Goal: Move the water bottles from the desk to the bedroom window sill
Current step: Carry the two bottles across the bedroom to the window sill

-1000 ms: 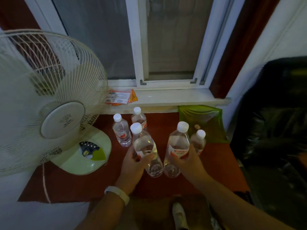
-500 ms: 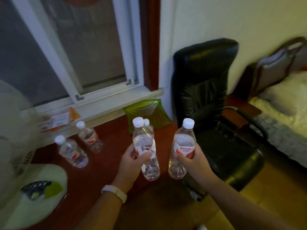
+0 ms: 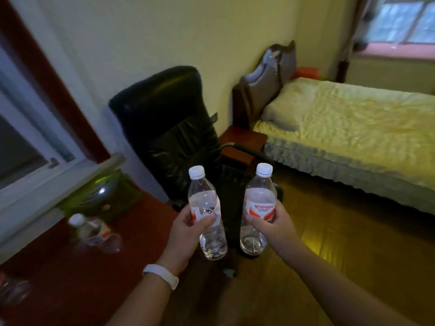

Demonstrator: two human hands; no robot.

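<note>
A: The room?
B: A bed (image 3: 353, 128) at right, a black chair (image 3: 169, 128) by the wall, a red desk (image 3: 70, 278) lower left.
A: The hands?
B: The left hand (image 3: 186, 234) has its fingers wrapped round the left bottle (image 3: 207, 208), and the right hand (image 3: 275, 225) is wrapped round the right bottle (image 3: 257, 205). Both bottles are upright, lifted off the desk. A blurred bottle (image 3: 94, 231), maybe more than one, stands on the desk.

Red "Wahaha" brand on the right-hand bottle (image 3: 259, 209) label

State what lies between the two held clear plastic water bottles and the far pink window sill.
Head view: a stretch of yellow wooden floor, then the bed with the yellow-green cover, before the pink window sill.
</note>
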